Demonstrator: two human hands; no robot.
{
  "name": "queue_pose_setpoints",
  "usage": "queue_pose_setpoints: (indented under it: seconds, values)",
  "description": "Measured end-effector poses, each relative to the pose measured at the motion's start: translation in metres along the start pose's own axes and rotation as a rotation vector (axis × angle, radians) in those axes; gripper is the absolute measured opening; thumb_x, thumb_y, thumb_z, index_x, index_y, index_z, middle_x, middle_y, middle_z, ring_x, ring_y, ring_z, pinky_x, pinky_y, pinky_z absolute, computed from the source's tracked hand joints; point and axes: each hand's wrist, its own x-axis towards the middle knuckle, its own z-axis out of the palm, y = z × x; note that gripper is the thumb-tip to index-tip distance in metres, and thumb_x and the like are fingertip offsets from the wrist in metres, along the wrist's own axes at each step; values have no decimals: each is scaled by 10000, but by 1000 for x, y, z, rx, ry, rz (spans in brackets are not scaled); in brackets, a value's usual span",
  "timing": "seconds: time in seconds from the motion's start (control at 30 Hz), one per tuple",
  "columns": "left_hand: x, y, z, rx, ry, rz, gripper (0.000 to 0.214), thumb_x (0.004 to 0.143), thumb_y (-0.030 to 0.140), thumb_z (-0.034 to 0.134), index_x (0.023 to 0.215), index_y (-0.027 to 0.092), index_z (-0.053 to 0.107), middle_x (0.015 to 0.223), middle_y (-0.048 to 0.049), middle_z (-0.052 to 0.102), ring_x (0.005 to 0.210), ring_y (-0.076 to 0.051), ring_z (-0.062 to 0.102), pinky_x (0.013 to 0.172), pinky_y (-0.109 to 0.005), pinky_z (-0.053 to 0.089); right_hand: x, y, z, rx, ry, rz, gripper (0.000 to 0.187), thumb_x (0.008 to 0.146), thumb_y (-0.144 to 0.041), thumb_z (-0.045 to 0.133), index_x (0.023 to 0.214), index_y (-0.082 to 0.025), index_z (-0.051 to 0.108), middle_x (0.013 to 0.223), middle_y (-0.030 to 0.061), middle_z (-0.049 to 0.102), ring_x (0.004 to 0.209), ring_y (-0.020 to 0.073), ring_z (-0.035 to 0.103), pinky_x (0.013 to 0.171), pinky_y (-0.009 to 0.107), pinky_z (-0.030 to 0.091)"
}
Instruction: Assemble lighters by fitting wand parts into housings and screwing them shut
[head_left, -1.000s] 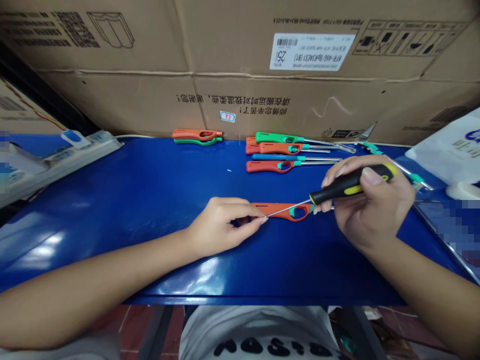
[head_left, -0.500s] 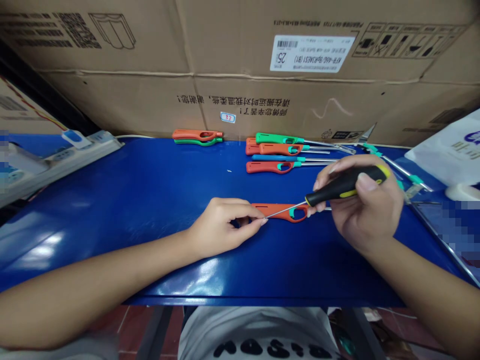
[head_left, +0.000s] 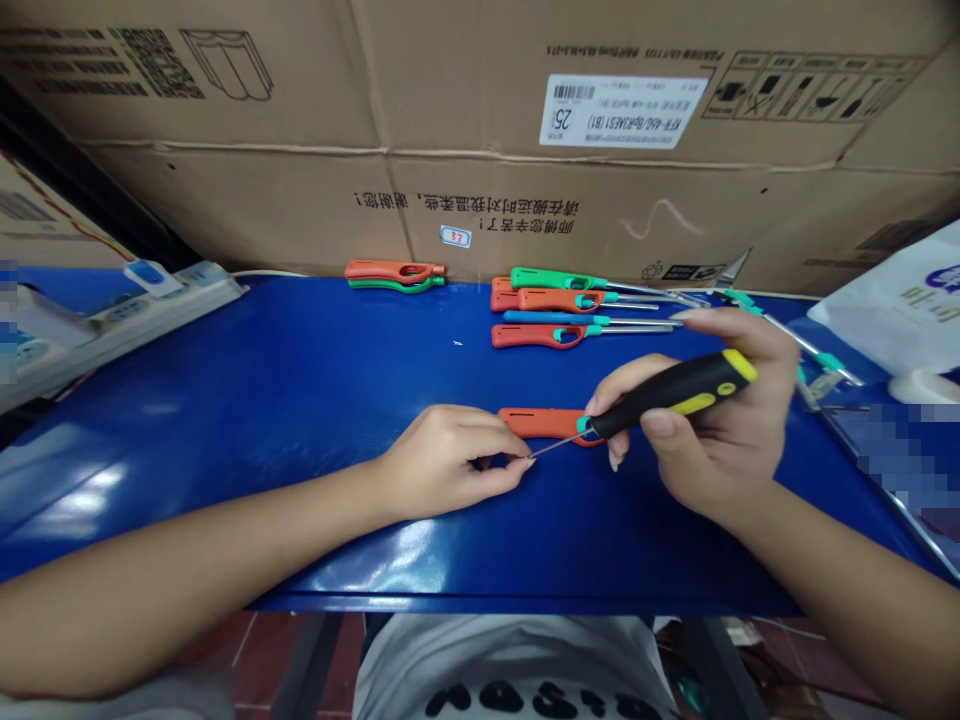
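My right hand (head_left: 712, 430) is closed around a black and yellow screwdriver (head_left: 667, 395), its shaft slanting down to the left. The screwdriver's tip meets the pinched thumb and forefinger of my left hand (head_left: 457, 455). Whatever small piece those fingertips may hold is too small to make out. Just behind the shaft an orange lighter (head_left: 544, 423) with a long nozzle lies on the blue table (head_left: 360, 370). My right fingers cover its trigger end and hide its nozzle.
Farther back lie several assembled lighters (head_left: 540, 335) in red, orange, green and blue. Orange and green lighter shells (head_left: 394, 270) rest near the cardboard box (head_left: 300, 200). Metal nozzles (head_left: 802, 340) with teal parts lie at right by a white bag (head_left: 900, 300). A power strip (head_left: 150, 320) stands left.
The screwdriver has swung lower and to the left, and my right fingers have loosened and shifted on its handle. My left pinch has moved slightly toward me, keeping at the tip.
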Motion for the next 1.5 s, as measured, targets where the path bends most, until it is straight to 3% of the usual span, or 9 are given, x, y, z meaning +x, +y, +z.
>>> queue_pose_setpoints:
  seconds: [0.2,0.4,0.53,0.6,0.77,0.87,0.97,1.3,1.5]
  values:
    - [2,1,1,-63,-5,-84,75,897,204,704,891,174,773,806,-23,767,643,-102,669,609,-198,518,3,-5,5,-117,47,-165,573,752,-40,744,1174,-386,568,905,-17,775,509,163,692,445,288,578]
    - [1,0,3,-97,-38,-155,76,879,211,724,908,182,788,774,-10,686,620,-84,601,569,-190,463,-1,1,5,-114,-38,-117,695,765,-17,689,1328,-382,506,955,9,735,545,155,680,426,278,562]
    - [2,-1,3,-86,-37,-205,186,863,269,755,1031,195,784,797,0,634,575,-70,534,556,-197,458,-2,3,6,-136,7,-87,729,766,-4,699,1330,-410,479,946,5,715,587,172,695,407,272,550]
    - [3,-3,2,-73,-24,-203,306,844,296,776,1135,204,755,853,-12,650,629,-90,569,607,-217,499,0,4,7,-140,62,-86,703,755,-13,723,1288,-417,506,925,2,710,637,198,715,403,277,547]
    - [7,-11,-4,64,41,-128,430,798,291,782,1209,197,696,1108,-81,702,1040,-233,639,969,-402,522,3,5,4,-136,153,-65,681,736,-44,780,1247,-437,560,898,-14,694,676,212,715,426,299,566]
    - [7,-17,-5,87,-9,-144,493,770,235,774,1245,172,660,1187,-94,708,1102,-259,632,1013,-438,505,5,7,3,-128,172,-68,693,740,-42,775,1265,-449,578,1008,-6,669,720,200,715,444,296,585]
    - [6,-19,-1,45,-42,-159,446,764,159,745,1204,156,672,1137,-89,735,1056,-246,659,974,-417,529,5,9,3,-111,192,-78,695,744,-35,764,1269,-456,591,1096,-4,637,775,194,718,435,276,587]
    - [7,-8,11,-40,-61,-95,368,845,307,797,1171,171,697,1057,-78,747,967,-211,668,913,-358,530,4,11,8,-110,67,-63,708,774,-59,762,1342,-418,537,929,-13,705,653,171,703,511,284,608]
    - [6,-11,11,-11,-96,-96,384,856,387,788,1161,174,695,1074,-74,744,973,-220,655,924,-371,506,4,16,8,-174,-44,-215,718,833,-24,675,1436,-337,441,1099,63,685,811,173,719,512,235,594]
